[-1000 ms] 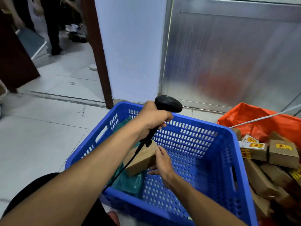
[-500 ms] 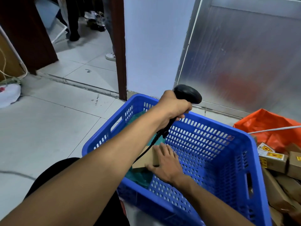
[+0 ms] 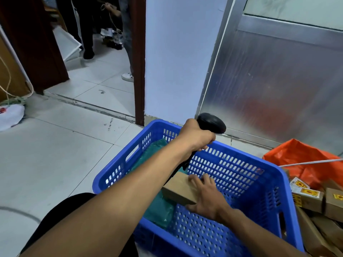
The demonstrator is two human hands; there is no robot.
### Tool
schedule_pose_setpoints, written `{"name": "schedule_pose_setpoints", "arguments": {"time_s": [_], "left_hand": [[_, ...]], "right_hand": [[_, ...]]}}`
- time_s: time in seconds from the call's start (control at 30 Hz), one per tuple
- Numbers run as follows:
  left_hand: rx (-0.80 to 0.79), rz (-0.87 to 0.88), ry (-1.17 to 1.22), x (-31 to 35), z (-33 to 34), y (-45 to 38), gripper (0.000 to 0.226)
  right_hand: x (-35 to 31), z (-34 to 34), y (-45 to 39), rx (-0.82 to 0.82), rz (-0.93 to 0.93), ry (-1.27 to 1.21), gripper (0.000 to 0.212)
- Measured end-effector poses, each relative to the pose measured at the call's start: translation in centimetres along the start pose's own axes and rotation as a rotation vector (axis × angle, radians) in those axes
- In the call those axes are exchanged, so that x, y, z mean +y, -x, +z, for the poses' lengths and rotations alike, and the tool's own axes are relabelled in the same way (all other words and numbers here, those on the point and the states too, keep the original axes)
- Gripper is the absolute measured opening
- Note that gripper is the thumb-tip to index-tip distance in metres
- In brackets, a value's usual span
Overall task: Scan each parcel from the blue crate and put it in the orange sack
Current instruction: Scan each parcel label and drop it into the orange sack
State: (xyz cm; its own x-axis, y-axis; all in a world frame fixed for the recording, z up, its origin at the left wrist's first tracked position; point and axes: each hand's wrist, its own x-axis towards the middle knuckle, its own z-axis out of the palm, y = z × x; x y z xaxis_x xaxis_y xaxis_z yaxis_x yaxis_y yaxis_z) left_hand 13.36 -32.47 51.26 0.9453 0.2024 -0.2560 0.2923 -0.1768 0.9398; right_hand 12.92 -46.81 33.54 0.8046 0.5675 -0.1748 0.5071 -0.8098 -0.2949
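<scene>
**Blue crate, one brown box in hand**

Blue plastic crate [image 3: 241,175] sits on the tiled floor [image 3: 55,154] right in front of the person, holes all over its walls and bottom. Inside, on the left side, there's a brown cardboard box [image 3: 178,190] lying on top of a green bag [image 3: 157,206], which runs along the crate's left wall.

The right hand [image 3: 206,197] is down in the crate on the box: fingers laid over its top, thumb hooked under the near corner, so it's gripping the box's right end. Can't tell if the box is lifted off the bag or just resting on it.

The left hand [image 3: 194,136] is up over the crate's far rim, fingers wrapped tight round the handle of a black scanner [image 3: 211,122]. The scanner head points right, and its cable runs back along under the left forearm.

The orange sack [image 3: 297,156] is just beside the crate on the right, mouth open, with a white cord [image 3: 311,162] across it. Near it are more boxes [image 3: 315,201], some with yellow labels.

Behind the crate there's a pale wall [image 3: 176,62] and a metal panel [image 3: 278,80]. Through the doorway on the left you can see somebody's legs [image 3: 87,34] and a white shoe [image 3: 127,77].
</scene>
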Motion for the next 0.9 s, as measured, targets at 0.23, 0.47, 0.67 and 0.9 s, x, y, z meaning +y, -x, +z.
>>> {"name": "schedule_pose_setpoints", "arguments": {"time_s": [0.23,0.47,0.67,0.9], "left_hand": [[0.097,0.075,-0.098,-0.3,1.3,-0.3,0.022],[0.146,0.249,-0.199,-0.4,4.3,0.9,0.018],[0.098,0.368,-0.165,-0.2,6.5,2.4,0.017],[0.022,0.389,-0.162,-0.2,7.9,2.4,0.019]], "right_hand": [[6.1,-9.4,3.4,0.093,0.050,0.096,0.081],[8.6,-15.3,7.0,0.307,0.184,0.052,0.077],[9.2,-16.6,8.8,0.448,0.440,-0.719,0.052],[9.2,-19.1,9.2,0.363,0.736,-1.615,0.044]]}}
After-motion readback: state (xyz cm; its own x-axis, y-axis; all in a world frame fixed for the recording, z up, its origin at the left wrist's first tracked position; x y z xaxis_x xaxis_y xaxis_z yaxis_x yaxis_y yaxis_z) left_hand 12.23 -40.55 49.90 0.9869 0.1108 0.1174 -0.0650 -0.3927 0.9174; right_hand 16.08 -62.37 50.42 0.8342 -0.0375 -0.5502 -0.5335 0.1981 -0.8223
